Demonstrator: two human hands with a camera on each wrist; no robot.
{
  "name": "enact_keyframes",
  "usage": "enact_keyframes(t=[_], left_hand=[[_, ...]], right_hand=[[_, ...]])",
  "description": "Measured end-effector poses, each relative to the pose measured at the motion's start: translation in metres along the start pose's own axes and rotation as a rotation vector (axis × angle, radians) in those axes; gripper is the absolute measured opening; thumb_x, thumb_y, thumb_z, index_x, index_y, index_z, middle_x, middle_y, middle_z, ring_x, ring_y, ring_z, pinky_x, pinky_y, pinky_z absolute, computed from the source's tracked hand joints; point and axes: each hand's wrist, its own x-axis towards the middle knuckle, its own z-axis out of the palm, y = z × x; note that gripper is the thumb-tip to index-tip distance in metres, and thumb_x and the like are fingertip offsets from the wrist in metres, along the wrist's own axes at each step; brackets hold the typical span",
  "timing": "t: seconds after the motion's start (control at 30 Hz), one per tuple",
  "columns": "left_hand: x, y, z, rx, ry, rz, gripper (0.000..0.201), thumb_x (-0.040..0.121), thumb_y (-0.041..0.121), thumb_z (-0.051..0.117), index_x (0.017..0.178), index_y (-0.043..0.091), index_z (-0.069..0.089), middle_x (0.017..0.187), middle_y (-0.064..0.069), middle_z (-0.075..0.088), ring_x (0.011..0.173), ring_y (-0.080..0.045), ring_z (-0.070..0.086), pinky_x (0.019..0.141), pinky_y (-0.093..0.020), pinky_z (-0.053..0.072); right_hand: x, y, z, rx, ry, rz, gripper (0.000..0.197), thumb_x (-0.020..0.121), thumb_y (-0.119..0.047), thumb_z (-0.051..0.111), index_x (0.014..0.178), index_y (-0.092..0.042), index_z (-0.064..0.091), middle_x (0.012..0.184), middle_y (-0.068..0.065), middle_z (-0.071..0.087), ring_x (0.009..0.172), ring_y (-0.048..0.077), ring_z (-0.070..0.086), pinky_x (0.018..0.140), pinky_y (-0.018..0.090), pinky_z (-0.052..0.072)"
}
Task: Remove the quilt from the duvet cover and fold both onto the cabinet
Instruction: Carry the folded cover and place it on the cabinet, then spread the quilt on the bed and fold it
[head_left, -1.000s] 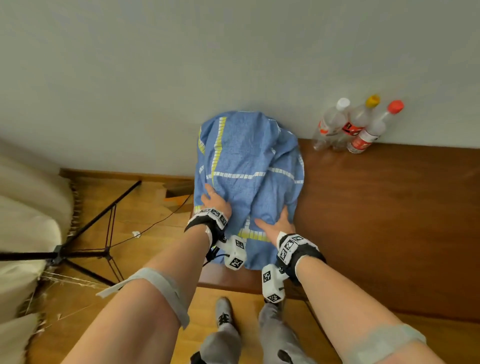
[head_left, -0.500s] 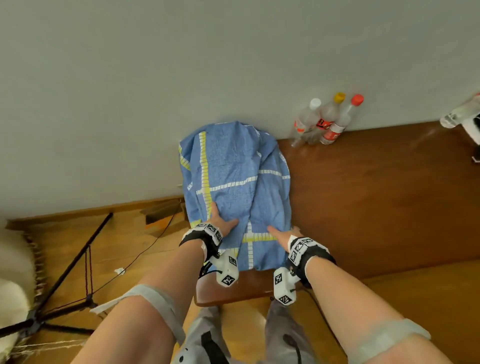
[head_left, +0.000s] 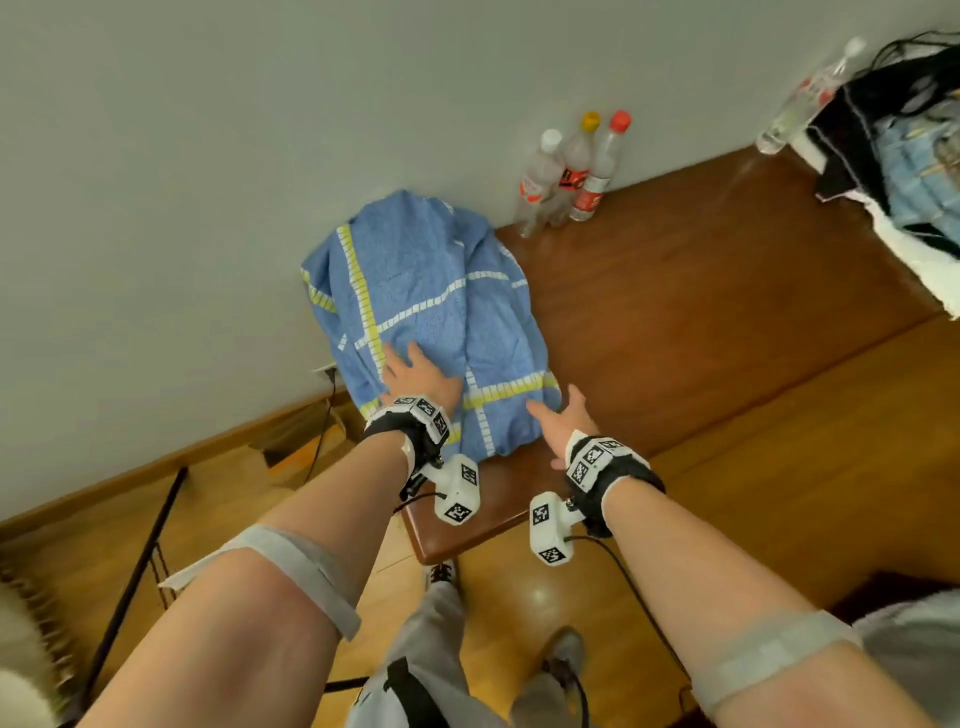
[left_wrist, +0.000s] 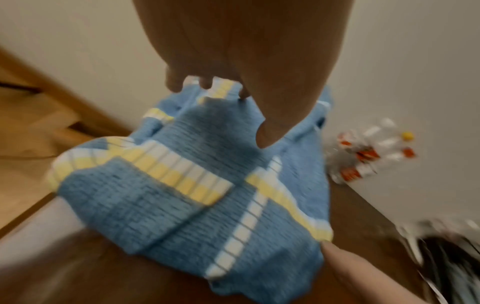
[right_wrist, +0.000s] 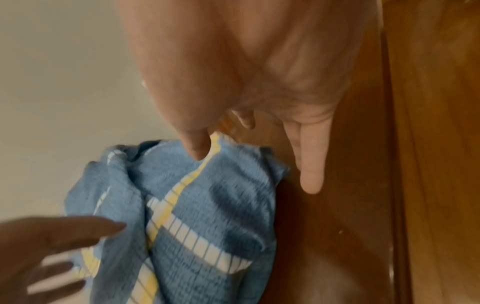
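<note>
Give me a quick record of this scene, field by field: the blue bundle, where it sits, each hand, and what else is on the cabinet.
item: folded blue fabric with yellow and white stripes
location: left end of the brown cabinet, against the wall
left hand: flat on the fabric, fingers straight
right hand: open at the fabric's right edge
bottles: three, standing by the wall right of the fabric
far right: dark and white pile, contents unclear
</note>
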Motion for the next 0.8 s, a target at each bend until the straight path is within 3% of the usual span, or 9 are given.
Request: enact_keyframes(t=[0.1,0.2,0.27,0.37,0.53,0.6,0.7,0.8], left_hand=[[-0.040,0.055,-0.002,0.143,0.012,0.255,0.071,0.088,0.037,0.058,0.150,0.017,0.027,0.161,-0.013,0.013,0.146,-0.033,0.018,0.115,-0.049,0.026],[-0.100,0.122,0.007,0.230,-0.166,0.577,0.049,0.091,0.028,0.052,0.139,0.018,0.047,0.138,-0.010,0.054,0.124,-0.029,0.052,0.099,-0.038,0.045],[-0.152,0.160,0.021,0.293,-0.283,0.766,0.039,0.093,0.025,0.050,0.131,0.024,0.056,0.127,-0.003,0.064,0.113,-0.024,0.061,0.093,-0.031,0.049],[-0.236,0.206,0.060,0.487,-0.371,0.943,0.037,0.093,0.027,0.051,0.130,0.029,0.057,0.127,0.002,0.063,0.113,-0.021,0.061,0.096,-0.033,0.049],[-0.350,0.259,0.151,0.862,-0.427,1.160,0.045,0.096,0.033,0.056,0.139,0.020,0.052,0.136,-0.002,0.057,0.120,-0.024,0.057,0.101,-0.037,0.047],[-0.396,0.275,0.187,0.924,-0.440,1.247,0.047,0.096,0.035,0.056,0.140,0.020,0.049,0.136,-0.002,0.056,0.120,-0.024,0.057,0.100,-0.037,0.048],[-0.455,0.305,0.238,1.011,-0.455,1.377,0.049,0.096,0.036,0.055,0.142,0.021,0.047,0.139,-0.004,0.054,0.121,-0.025,0.057,0.100,-0.039,0.049],[-0.503,0.335,0.284,1.073,-0.462,1.529,0.053,0.095,0.038,0.053,0.144,0.020,0.044,0.140,-0.006,0.054,0.121,-0.025,0.057,0.099,-0.041,0.050]], right_hand=[[-0.033,0.020,-0.055,-0.065,0.061,-0.128,0.081,0.087,-0.046,0.065,0.154,-0.031,0.022,0.154,0.009,0.036,0.133,0.035,0.045,0.108,0.047,0.042],[-0.075,0.050,-0.132,-0.166,0.136,-0.216,0.060,0.092,-0.039,0.062,0.147,-0.034,0.039,0.149,0.007,0.044,0.128,0.030,0.049,0.106,0.041,0.043],[-0.103,0.080,-0.184,-0.262,0.184,-0.264,0.049,0.093,-0.038,0.060,0.141,-0.038,0.047,0.144,0.004,0.049,0.119,0.027,0.056,0.100,0.042,0.049],[-0.147,0.139,-0.264,-0.317,0.305,-0.265,0.046,0.095,-0.037,0.057,0.140,-0.040,0.047,0.143,0.000,0.051,0.112,0.025,0.060,0.091,0.042,0.055],[-0.220,0.258,-0.372,-0.324,0.503,-0.148,0.051,0.095,-0.041,0.056,0.144,-0.039,0.042,0.145,0.001,0.048,0.108,0.023,0.059,0.073,0.032,0.050],[-0.243,0.310,-0.402,-0.306,0.539,-0.088,0.055,0.093,-0.046,0.056,0.145,-0.040,0.040,0.145,0.002,0.048,0.111,0.025,0.058,0.081,0.037,0.054],[-0.267,0.382,-0.437,-0.256,0.588,0.025,0.063,0.089,-0.054,0.057,0.146,-0.038,0.037,0.150,0.005,0.044,0.129,0.030,0.048,0.101,0.050,0.046],[-0.281,0.442,-0.462,-0.155,0.618,0.147,0.070,0.088,-0.054,0.058,0.150,-0.033,0.033,0.149,0.008,0.045,0.130,0.031,0.049,0.105,0.047,0.043]])
